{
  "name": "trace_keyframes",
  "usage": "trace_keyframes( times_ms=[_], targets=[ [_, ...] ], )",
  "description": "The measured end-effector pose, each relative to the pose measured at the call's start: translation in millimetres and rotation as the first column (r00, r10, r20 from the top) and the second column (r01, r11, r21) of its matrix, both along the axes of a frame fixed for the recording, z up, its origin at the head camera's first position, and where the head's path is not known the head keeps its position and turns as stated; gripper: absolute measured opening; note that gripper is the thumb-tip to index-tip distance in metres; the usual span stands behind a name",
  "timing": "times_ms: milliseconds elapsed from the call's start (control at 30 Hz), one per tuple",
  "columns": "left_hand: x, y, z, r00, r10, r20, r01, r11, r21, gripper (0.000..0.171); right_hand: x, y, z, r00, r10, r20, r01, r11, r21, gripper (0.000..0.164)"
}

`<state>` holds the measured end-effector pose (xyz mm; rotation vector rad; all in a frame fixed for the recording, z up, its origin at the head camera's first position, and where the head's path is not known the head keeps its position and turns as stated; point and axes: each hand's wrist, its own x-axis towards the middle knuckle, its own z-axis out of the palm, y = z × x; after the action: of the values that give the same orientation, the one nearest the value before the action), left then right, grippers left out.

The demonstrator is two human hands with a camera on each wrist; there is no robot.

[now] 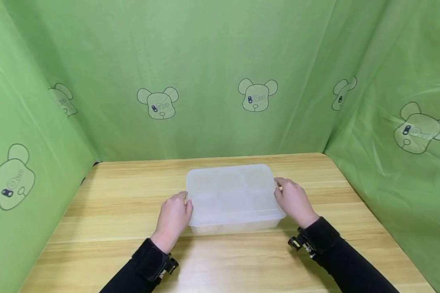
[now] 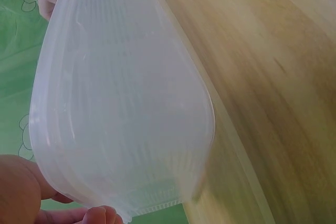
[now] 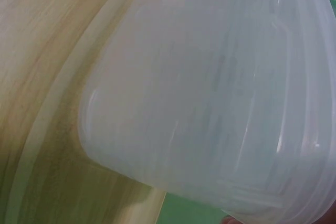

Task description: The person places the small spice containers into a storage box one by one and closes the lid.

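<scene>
A translucent white plastic storage box (image 1: 234, 228) with a frosted lid (image 1: 234, 197) lies between my two hands, its long side facing me. Several square compartments show faintly through the lid. At the box's left end my left hand (image 1: 173, 217) grips the rim, the thumb on the near side and the fingers beneath, as the left wrist view shows. My right hand (image 1: 295, 201) holds the right end by its rim. Most of its fingers are hidden behind the box in the right wrist view. Whether the base touches the table or hangs just above it, I cannot tell.
The wood-grain table (image 1: 124, 203) runs out to both sides of the box and in front of it. Green curtains (image 1: 205, 49) printed with bear heads hang at the back and along both sides.
</scene>
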<state>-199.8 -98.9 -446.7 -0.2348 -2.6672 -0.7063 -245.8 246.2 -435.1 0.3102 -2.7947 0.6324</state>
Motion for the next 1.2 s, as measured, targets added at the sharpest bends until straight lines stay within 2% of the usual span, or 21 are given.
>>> trace_keyframes(
  times_ms=[467, 667, 933, 1200],
  targets=[
    [0.0, 1.7, 2.0, 1.000, 0.006, 0.001, -0.006, 1.000, -0.019, 0.025, -1.8, -3.2, -0.3, 1.000, 0.000, -0.004, 0.000, 1.000, 0.007, 0.032],
    [-1.7, 0.3, 2.8, 1.000, 0.000, -0.024, 0.000, 1.000, -0.008, 0.023, -2.2, -3.8, 1.6, 1.000, -0.013, 0.019, 0.013, 1.000, 0.000, 0.034],
    [-2.4, 0.6, 7.2, 1.000, 0.008, -0.019, -0.008, 1.000, -0.004, 0.024, -3.8, -2.6, 4.6, 1.000, -0.002, 0.007, 0.002, 1.000, -0.027, 0.035],
    [-4.3, 4.1, 10.6, 1.000, 0.007, -0.022, -0.007, 1.000, -0.005, 0.025, -5.4, 0.5, 4.3, 0.999, -0.010, 0.036, 0.011, 0.999, -0.032, 0.037]
  ],
)
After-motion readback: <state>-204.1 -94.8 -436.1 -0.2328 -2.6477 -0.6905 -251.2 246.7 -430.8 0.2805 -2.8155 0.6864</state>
